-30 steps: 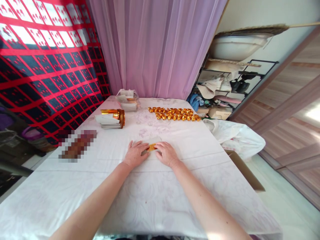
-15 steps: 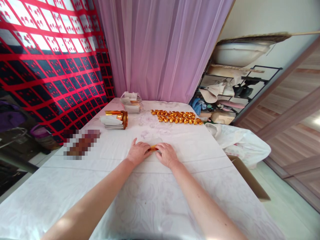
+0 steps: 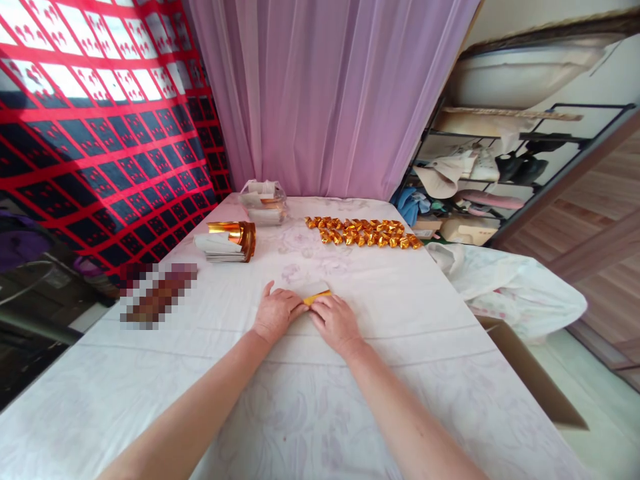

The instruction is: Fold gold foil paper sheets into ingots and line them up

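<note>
Over the last second the gold paper strip (image 3: 317, 298) has shrunk from a short flat tab showing between the two hands to a thin sliver with a pale flap of paper (image 3: 311, 289) standing just behind it, and both hands have drawn closer together; that reads as a fold being pressed flat, so the piece looks partly worked rather than finished. The left hand (image 3: 276, 312) lies palm down on the white surface (image 3: 280, 400), thumb spread out to the side, its fingers (image 3: 295, 309) together and pressing on the near left end of the strip. The right hand (image 3: 336, 321) lies just beside it, its fingers (image 3: 320, 307) bunched and touching the strip from the right, so the strip sits pinned under and between the two sets of fingertips, its gold edge poking out on the far side. Well apart at the far end of the surface are two rows of folded gold pieces (image 3: 363, 233), a stack of paper sheets with a gold roll (image 3: 231, 240), and a clear bag of paper (image 3: 263, 200). A pink curtain (image 3: 325, 93) hangs behind.
</note>
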Motion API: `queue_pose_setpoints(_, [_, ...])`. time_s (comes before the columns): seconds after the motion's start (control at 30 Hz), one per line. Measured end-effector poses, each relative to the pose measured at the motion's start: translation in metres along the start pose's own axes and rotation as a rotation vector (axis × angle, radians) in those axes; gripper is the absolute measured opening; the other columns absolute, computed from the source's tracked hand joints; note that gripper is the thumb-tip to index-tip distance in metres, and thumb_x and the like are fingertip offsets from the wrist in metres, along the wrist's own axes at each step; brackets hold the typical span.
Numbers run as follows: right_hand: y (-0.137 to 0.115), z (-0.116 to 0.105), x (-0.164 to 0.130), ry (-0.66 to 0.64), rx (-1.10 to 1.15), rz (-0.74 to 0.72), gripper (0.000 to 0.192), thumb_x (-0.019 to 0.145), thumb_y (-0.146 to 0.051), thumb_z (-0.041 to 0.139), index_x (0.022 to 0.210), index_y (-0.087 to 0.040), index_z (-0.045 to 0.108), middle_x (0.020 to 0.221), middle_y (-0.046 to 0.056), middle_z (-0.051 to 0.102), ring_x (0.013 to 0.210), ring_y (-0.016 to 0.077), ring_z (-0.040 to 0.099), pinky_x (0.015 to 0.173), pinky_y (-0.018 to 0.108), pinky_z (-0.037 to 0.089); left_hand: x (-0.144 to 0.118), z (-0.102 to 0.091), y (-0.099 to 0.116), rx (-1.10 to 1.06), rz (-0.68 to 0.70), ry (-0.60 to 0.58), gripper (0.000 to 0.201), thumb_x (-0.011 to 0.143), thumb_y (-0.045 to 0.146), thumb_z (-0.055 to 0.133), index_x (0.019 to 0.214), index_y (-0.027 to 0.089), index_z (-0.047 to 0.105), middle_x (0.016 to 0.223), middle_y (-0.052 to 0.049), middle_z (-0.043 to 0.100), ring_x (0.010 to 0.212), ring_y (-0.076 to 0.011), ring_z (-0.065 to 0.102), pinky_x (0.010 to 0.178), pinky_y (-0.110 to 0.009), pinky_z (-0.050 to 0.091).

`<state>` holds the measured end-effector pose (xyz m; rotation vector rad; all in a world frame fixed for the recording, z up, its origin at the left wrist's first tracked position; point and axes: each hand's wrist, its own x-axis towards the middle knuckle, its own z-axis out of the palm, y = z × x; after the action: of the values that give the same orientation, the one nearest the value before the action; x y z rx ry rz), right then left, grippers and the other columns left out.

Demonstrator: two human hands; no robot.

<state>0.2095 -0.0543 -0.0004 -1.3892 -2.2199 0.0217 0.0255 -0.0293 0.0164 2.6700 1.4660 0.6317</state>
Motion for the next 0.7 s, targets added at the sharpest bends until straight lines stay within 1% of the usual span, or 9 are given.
queue_pose_setpoints(0.1, [-0.003, 0.002, 0.004, 0.0, -0.005, 0.03, 0.011, 0.09, -0.022, 0.062, 0.09, -0.024, 0.072, 0.091, 0.005, 0.068, 0.091, 0.0219, 0.061, 0.08, 0.036, 0.048, 0.0, -0.001, -0.004, -0.034, 0.015, -0.007, 0.033, 0.097, 0.044, 0.05, 0.089, 0.023, 0.073, 0.089, -0.005, 0.074, 0.09, -0.0231, 0.066, 0.107, -0.055, 0.029])
queue_pose_setpoints(0.17, [-0.005, 0.004, 0.006, -0.009, -0.011, 0.036, 0.011, 0.09, -0.021, 0.062, 0.089, -0.024, 0.072, 0.09, 0.005, 0.068, 0.09, 0.0217, 0.061, 0.077, 0.035, 0.047, 0.001, -0.003, -0.01, -0.079, 0.061, -0.038, 0.029, 0.095, 0.045, 0.054, 0.092, 0.023, 0.072, 0.092, -0.004, 0.074, 0.091, -0.0223, 0.066, 0.102, -0.049, 0.038])
queue_pose_setpoints(0.23, [-0.005, 0.005, 0.007, -0.005, -0.005, 0.038, 0.011, 0.09, -0.019, 0.061, 0.089, -0.024, 0.072, 0.09, 0.004, 0.068, 0.089, 0.0214, 0.061, 0.076, 0.035, 0.046, 0.003, -0.006, -0.017, -0.134, 0.127, -0.08, 0.023, 0.092, 0.042, 0.06, 0.095, 0.023, 0.072, 0.096, -0.003, 0.074, 0.09, -0.0197, 0.066, 0.091, -0.038, 0.047])
queue_pose_setpoints(0.3, [-0.005, 0.006, 0.006, 0.004, 0.006, 0.042, 0.013, 0.09, -0.019, 0.06, 0.088, -0.023, 0.072, 0.089, 0.004, 0.068, 0.088, 0.0209, 0.061, 0.076, 0.034, 0.046, 0.003, -0.008, -0.022, -0.173, 0.155, -0.091, 0.018, 0.092, 0.036, 0.059, 0.098, 0.024, 0.072, 0.099, -0.003, 0.074, 0.092, -0.019, 0.066, 0.087, -0.035, 0.048])
queue_pose_setpoints(0.37, [-0.004, 0.005, 0.004, 0.01, 0.018, 0.046, 0.014, 0.091, -0.019, 0.059, 0.085, -0.023, 0.072, 0.087, 0.004, 0.068, 0.086, 0.0207, 0.061, 0.077, 0.035, 0.046, 0.003, -0.008, -0.025, -0.197, 0.155, -0.087, 0.018, 0.094, 0.029, 0.054, 0.094, 0.024, 0.072, 0.094, -0.003, 0.074, 0.089, -0.0184, 0.065, 0.086, -0.035, 0.049])
queue_pose_setpoints(0.47, [-0.006, -0.001, -0.001, 0.018, 0.062, 0.05, 0.014, 0.091, -0.018, 0.058, 0.086, -0.023, 0.071, 0.088, 0.004, 0.068, 0.087, 0.0205, 0.06, 0.08, 0.035, 0.046, -0.001, -0.006, -0.02, -0.21, 0.125, -0.069, 0.019, 0.094, 0.026, 0.054, 0.089, 0.024, 0.072, 0.09, -0.003, 0.073, 0.086, -0.0192, 0.064, 0.085, -0.038, 0.048])
queue_pose_setpoints(0.57, [-0.009, -0.007, -0.004, 0.03, 0.125, 0.07, 0.009, 0.09, -0.02, 0.06, 0.092, -0.023, 0.069, 0.088, 0.003, 0.069, 0.086, 0.0203, 0.06, 0.081, 0.034, 0.046, -0.006, -0.005, -0.01, -0.216, 0.088, -0.05, 0.018, 0.093, 0.027, 0.055, 0.088, 0.024, 0.072, 0.094, -0.005, 0.072, 0.09, -0.0214, 0.063, 0.085, -0.04, 0.047])
queue_pose_setpoints(0.63, [-0.011, -0.009, -0.005, 0.03, 0.139, 0.077, 0.008, 0.091, -0.022, 0.06, 0.089, -0.022, 0.069, 0.087, 0.003, 0.069, 0.084, 0.0201, 0.061, 0.08, 0.034, 0.046, -0.009, -0.005, -0.003, -0.215, 0.056, -0.024, 0.018, 0.092, 0.027, 0.056, 0.085, 0.023, 0.072, 0.095, -0.005, 0.071, 0.09, -0.0213, 0.062, 0.084, -0.04, 0.047])
queue_pose_setpoints(0.7, [-0.012, -0.01, -0.005, 0.024, 0.137, 0.095, 0.012, 0.092, -0.022, 0.059, 0.083, -0.022, 0.068, 0.082, 0.003, 0.068, 0.081, 0.0197, 0.061, 0.077, 0.033, 0.045, -0.01, -0.004, 0.001, -0.222, 0.027, -0.013, 0.019, 0.093, 0.028, 0.056, 0.083, 0.023, 0.071, 0.096, -0.004, 0.071, 0.089, -0.0207, 0.062, 0.083, -0.039, 0.047])
